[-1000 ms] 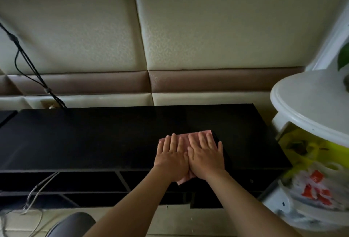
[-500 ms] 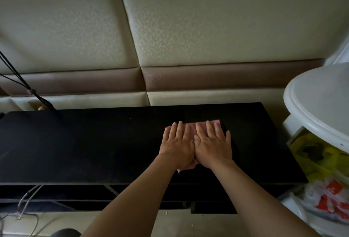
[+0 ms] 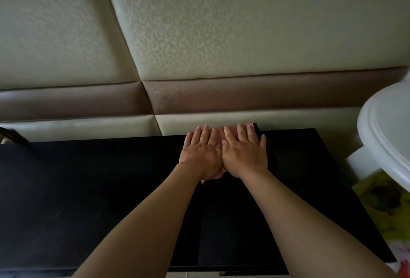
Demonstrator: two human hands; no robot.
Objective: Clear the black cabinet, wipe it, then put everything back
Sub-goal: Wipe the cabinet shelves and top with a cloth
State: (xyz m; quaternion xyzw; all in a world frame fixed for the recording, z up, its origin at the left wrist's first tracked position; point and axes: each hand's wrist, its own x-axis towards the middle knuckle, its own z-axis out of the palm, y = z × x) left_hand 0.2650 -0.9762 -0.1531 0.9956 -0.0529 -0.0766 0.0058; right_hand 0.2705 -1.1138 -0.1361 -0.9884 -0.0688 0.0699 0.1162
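Pressing flat with straight fingers, left hand and right hand pin a pink folded cloth at the long black cabinet's back edge, mid-frame, where overshooting could drop it behind.

Dim, soft light; black cabinet top nearly featureless, wide-angle bending at edges.

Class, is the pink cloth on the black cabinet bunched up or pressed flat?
Flat: left hand and right hand, palms down, press the pink cloth.

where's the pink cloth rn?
Head view: the pink cloth lies at the back edge of the black cabinet, right of centre, pressed flat under the left hand and right hand.
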